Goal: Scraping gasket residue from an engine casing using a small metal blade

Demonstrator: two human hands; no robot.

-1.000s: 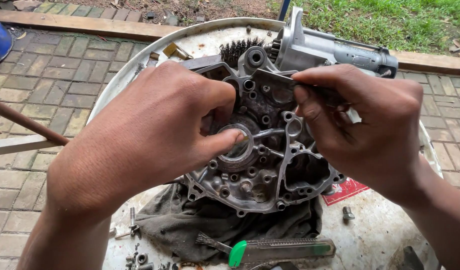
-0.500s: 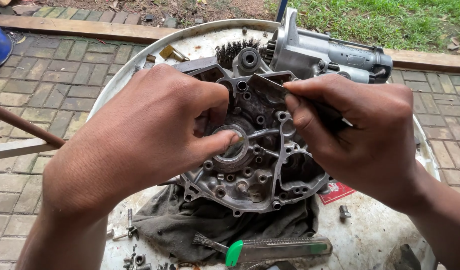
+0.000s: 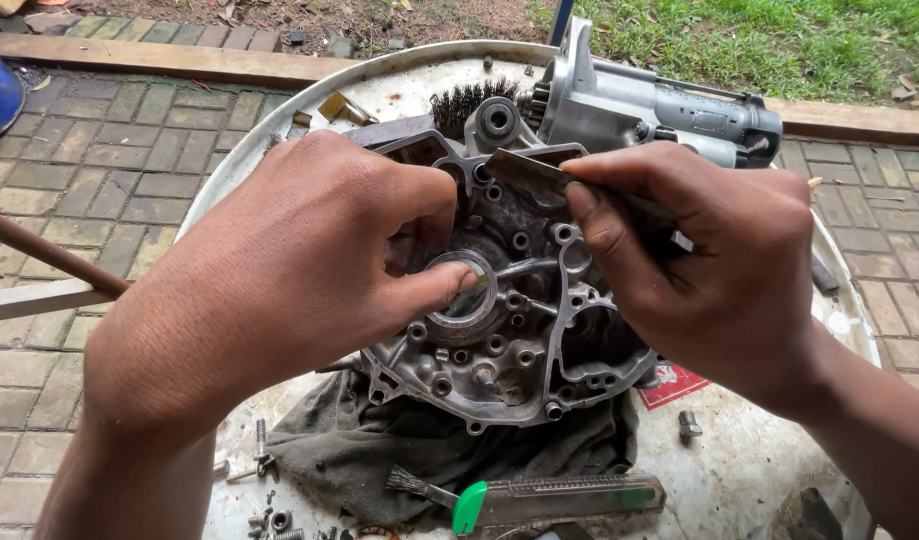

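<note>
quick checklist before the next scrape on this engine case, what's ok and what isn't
1. Left hand steadies the case, thumb on the round bearing seat: ok.
2. Right hand pinches the flat blade firmly: ok.
3. Blade edge meets the case's top rim: ok.
4. Case rests on the dark rag, not bare tray: ok.
5. Left fingers lie near the blade's path: not ok.
6. Rim surface clean under the blade: cannot tell.
</note>
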